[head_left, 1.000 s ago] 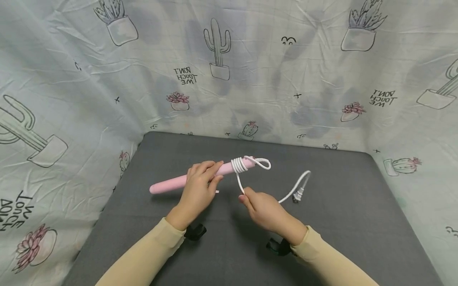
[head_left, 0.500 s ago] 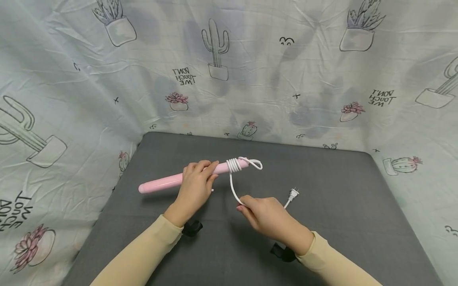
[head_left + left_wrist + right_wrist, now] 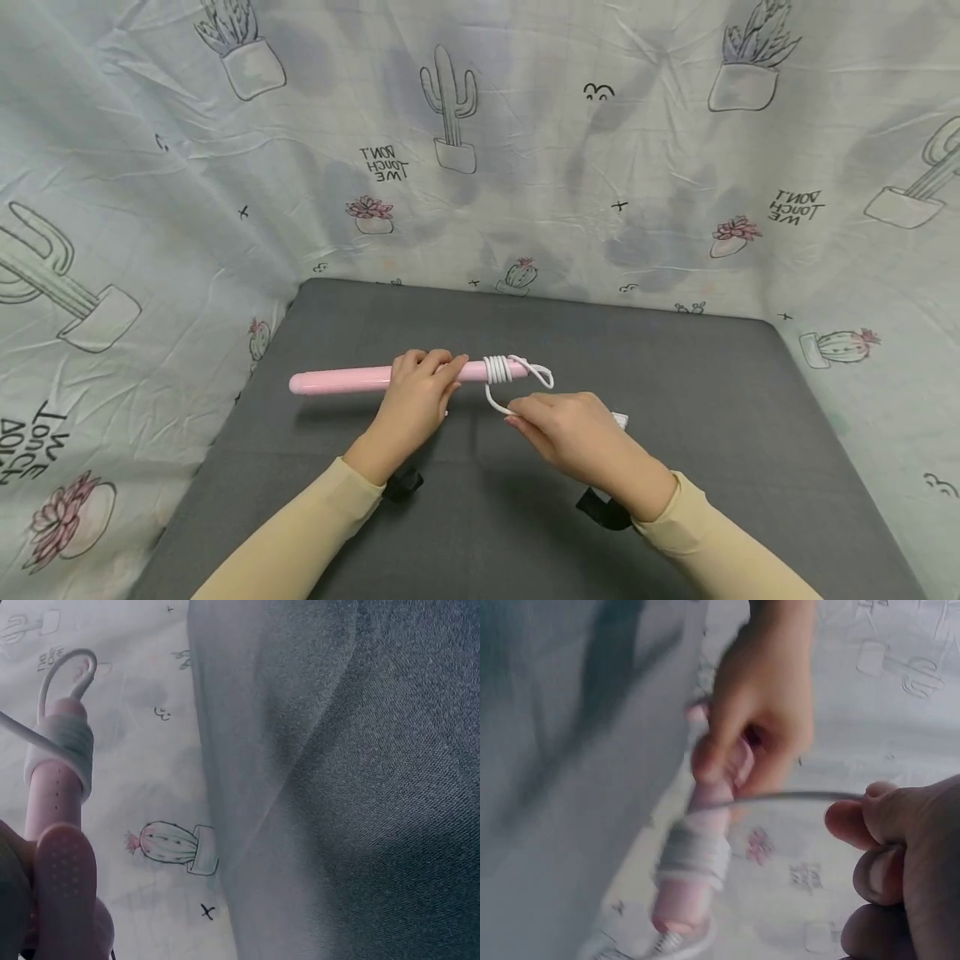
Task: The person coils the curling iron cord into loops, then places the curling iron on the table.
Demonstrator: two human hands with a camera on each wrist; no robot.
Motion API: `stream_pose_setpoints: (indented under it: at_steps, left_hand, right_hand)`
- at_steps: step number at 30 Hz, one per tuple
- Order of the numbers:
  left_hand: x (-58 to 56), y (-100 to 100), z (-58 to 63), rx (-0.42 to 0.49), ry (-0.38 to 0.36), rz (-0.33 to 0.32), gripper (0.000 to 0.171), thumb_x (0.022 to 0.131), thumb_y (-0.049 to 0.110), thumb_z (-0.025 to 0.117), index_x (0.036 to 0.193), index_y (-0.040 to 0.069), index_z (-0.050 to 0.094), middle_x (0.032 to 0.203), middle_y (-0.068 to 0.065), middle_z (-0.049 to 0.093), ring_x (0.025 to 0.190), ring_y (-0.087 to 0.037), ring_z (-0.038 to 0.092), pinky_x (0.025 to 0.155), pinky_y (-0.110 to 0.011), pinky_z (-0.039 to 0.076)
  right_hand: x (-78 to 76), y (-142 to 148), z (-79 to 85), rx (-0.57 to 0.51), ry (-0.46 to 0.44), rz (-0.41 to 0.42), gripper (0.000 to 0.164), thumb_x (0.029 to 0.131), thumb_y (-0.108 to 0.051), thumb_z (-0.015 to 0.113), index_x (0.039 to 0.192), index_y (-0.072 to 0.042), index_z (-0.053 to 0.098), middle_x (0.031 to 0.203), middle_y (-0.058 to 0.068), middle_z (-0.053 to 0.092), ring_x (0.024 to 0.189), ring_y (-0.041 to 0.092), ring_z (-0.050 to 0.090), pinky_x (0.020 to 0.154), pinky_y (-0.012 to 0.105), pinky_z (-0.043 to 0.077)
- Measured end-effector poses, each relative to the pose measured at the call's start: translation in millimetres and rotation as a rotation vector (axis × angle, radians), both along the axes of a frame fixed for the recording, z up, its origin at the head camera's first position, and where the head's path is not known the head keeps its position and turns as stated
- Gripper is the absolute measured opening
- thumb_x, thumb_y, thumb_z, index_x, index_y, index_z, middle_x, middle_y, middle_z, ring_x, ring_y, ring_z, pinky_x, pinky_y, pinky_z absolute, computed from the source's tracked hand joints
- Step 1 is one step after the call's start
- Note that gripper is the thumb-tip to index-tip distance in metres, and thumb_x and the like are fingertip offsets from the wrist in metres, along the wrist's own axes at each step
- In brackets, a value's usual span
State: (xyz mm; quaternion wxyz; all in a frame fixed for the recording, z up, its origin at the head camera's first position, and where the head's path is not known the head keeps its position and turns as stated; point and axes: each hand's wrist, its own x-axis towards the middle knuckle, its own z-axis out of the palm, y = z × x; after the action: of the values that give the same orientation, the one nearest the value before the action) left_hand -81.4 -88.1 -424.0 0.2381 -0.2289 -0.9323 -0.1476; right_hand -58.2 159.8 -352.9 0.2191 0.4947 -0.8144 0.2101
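My left hand grips a pink curling iron around its middle, holding it nearly level above the grey table. White cord is wound in several turns around the handle, and a loop of it sticks out at the right end. Between thumb and forefinger, my right hand pinches the cord's free length, just below and right of the turns. A white plug shows partly behind that hand. In the left wrist view, the iron's dotted lever stands beside my fingers. The right wrist view shows the cord running taut to my fingertips.
The grey table spreads under both hands. White cloth printed with cacti hangs at the back and both sides. Black straps sit at my wrists.
The curling iron has tilted to nearly level and shifted slightly left. My right hand has moved right with the cord, and the plug has swung in behind it.
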Motion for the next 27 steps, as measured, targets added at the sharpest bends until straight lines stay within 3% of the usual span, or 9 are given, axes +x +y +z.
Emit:
stream_pose_setpoints:
  at_steps: [5, 8, 11, 13, 16, 21, 27]
  left_hand:
    - [4.3, -0.9, 0.6, -0.012, -0.003, -0.08, 0.035, 0.086, 0.016, 0.075, 0.12, 0.015, 0.068, 0.106, -0.005, 0.061, 0.092, -0.032, 0.054, 0.082, -0.048, 0.041]
    - [7.7, -0.6, 0.7, -0.022, -0.034, -0.136, 0.036, 0.085, 0.016, 0.075, 0.121, 0.016, 0.067, 0.107, -0.003, 0.061, 0.093, -0.03, 0.054, 0.082, -0.046, 0.041]
    - [12.3, -0.2, -0.1, -0.036, -0.071, -0.196, 0.036, 0.087, 0.015, 0.074, 0.121, 0.017, 0.067, 0.107, -0.001, 0.061, 0.094, -0.028, 0.053, 0.085, -0.046, 0.041]
    - [15.3, 0.4, 0.0, -0.044, -0.082, -0.231, 0.035, 0.087, 0.015, 0.073, 0.122, 0.017, 0.066, 0.107, -0.001, 0.06, 0.093, -0.027, 0.052, 0.087, -0.046, 0.041]
    - [19.0, 2.1, 1.3, -0.043, -0.073, -0.283, 0.033, 0.089, 0.014, 0.071, 0.122, 0.016, 0.066, 0.107, -0.001, 0.06, 0.092, -0.027, 0.052, 0.087, -0.045, 0.041]
    - [21.9, 3.7, 3.6, -0.051, -0.023, -0.346, 0.032, 0.091, 0.016, 0.069, 0.122, 0.017, 0.065, 0.106, 0.0, 0.06, 0.093, -0.026, 0.052, 0.089, -0.045, 0.042]
    - [22.8, 3.8, 2.0, -0.029, 0.006, -0.384, 0.033, 0.092, 0.02, 0.067, 0.125, 0.019, 0.064, 0.109, 0.002, 0.06, 0.096, -0.024, 0.053, 0.092, -0.043, 0.041]
  right_hand:
    - [-11.2, 4.6, 13.1, 0.026, 0.036, -0.026, 0.035, 0.104, -0.035, 0.042, 0.09, -0.013, 0.065, 0.066, -0.008, 0.047, 0.05, 0.004, 0.035, 0.045, 0.018, 0.031]
    - [-17.9, 7.8, 18.7, 0.04, 0.015, -0.024, 0.025, 0.1, -0.032, 0.053, 0.09, -0.014, 0.067, 0.066, -0.008, 0.044, 0.05, 0.003, 0.033, 0.045, 0.018, 0.03]
    - [-25.3, 10.7, 22.5, 0.027, -0.006, -0.015, 0.011, 0.091, -0.025, 0.069, 0.09, -0.014, 0.069, 0.068, -0.009, 0.048, 0.051, 0.002, 0.038, 0.047, 0.018, 0.035]
    - [-30.8, 12.7, 23.6, 0.015, -0.009, -0.014, 0.01, 0.086, -0.022, 0.074, 0.088, -0.014, 0.07, 0.069, -0.009, 0.051, 0.052, 0.002, 0.043, 0.048, 0.019, 0.039]
    - [-39.6, 16.0, 21.7, 0.005, -0.005, -0.021, 0.016, 0.087, -0.03, 0.072, 0.086, -0.013, 0.07, 0.07, -0.009, 0.053, 0.054, 0.003, 0.046, 0.05, 0.02, 0.041]
    - [-54.6, 23.7, 13.9, -0.006, -0.047, -0.068, 0.038, 0.094, -0.048, 0.053, 0.085, -0.015, 0.07, 0.073, -0.01, 0.057, 0.056, 0.002, 0.047, 0.052, 0.022, 0.042]
    - [-71.2, 32.3, 0.6, 0.026, -0.178, -0.15, 0.016, 0.084, -0.035, 0.072, 0.084, -0.02, 0.07, 0.077, -0.013, 0.06, 0.061, 0.001, 0.05, 0.056, 0.024, 0.044]
